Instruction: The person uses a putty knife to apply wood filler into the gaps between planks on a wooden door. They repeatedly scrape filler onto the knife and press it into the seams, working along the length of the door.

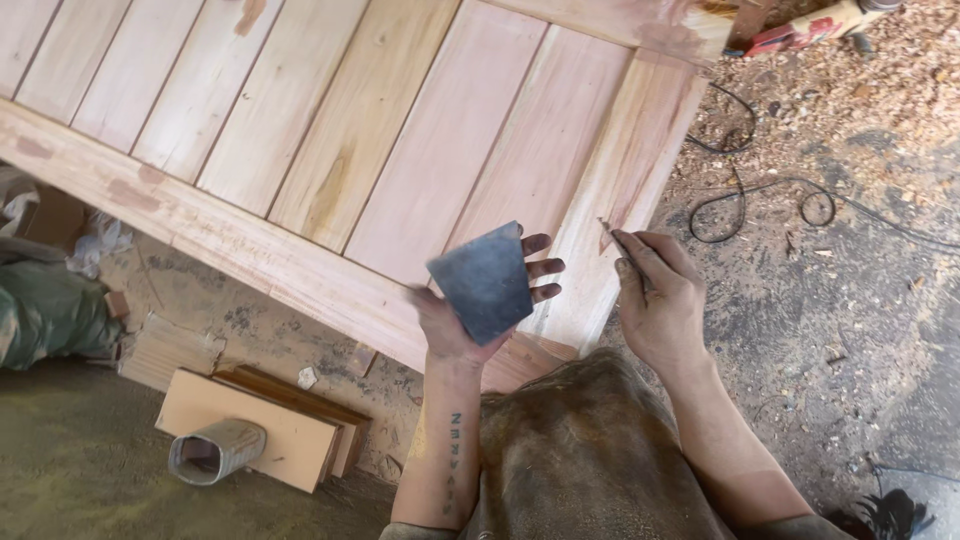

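The left hand (470, 315) held a flat, dark grey scraper (484, 280) by its narrow end, fingers curled round the far edge and the thumb at the near edge, above the lower corner of a wooden door (400, 150). The blade was trapezoid in shape, wider at the bottom, its face dull and smudged. The right hand (655, 300) was closed round a thin stick-like tool (618, 240), its tip touching a reddish patch of filler (607, 235) on the door's outer stile. The door, of pale vertical boards in a frame, lay flat with similar reddish patches along its rails.

On the floor to the left lay a stack of short boards (290, 430), the top one pale tan, with a squashed grey tube (215, 452) lying open-ended on it; what the tube held could not be told. A green sack (45, 310) sat at the far left, with crumpled clear plastic (95, 245) beside it. Black cable (760, 195) looped over sawdust on the floor to the right, and a red power tool (815, 28) lay at the top edge.
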### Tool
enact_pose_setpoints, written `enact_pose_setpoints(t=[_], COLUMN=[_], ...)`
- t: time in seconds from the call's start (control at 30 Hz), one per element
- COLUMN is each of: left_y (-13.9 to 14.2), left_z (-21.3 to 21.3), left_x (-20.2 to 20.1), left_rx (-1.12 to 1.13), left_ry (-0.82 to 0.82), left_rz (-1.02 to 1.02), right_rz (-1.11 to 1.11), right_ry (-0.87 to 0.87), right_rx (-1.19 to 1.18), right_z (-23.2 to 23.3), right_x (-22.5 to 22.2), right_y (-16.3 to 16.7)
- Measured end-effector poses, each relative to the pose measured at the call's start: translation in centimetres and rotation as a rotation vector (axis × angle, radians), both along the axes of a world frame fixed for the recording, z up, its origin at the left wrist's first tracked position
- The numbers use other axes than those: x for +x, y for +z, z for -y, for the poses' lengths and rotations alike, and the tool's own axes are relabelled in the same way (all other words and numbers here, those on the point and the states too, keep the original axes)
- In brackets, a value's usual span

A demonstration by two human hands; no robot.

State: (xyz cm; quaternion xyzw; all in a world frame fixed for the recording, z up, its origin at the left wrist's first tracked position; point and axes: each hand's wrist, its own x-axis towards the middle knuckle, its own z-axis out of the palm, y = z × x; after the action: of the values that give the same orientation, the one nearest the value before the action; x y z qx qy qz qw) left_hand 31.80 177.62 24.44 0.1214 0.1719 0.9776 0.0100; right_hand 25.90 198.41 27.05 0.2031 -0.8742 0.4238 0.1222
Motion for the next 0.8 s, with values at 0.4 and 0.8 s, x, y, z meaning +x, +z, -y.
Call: enact_pose_setpoints(t=[0.4, 0.8], left_y=[0.7, 0.8], left_z=[-0.6, -1.0], left_x=[1.5, 2.2], left_rx=[-1.010, -1.142], left_ry=[0.324, 0.363], left_rz=[-0.016, 0.081], right_rz=[-0.415, -0.342], right_ry=[0.522, 0.242], right_rx=[-0.099, -0.128], right_z=[5.5, 5.1], right_x=[5.6, 1.7], right_y=[1.1, 1.3])
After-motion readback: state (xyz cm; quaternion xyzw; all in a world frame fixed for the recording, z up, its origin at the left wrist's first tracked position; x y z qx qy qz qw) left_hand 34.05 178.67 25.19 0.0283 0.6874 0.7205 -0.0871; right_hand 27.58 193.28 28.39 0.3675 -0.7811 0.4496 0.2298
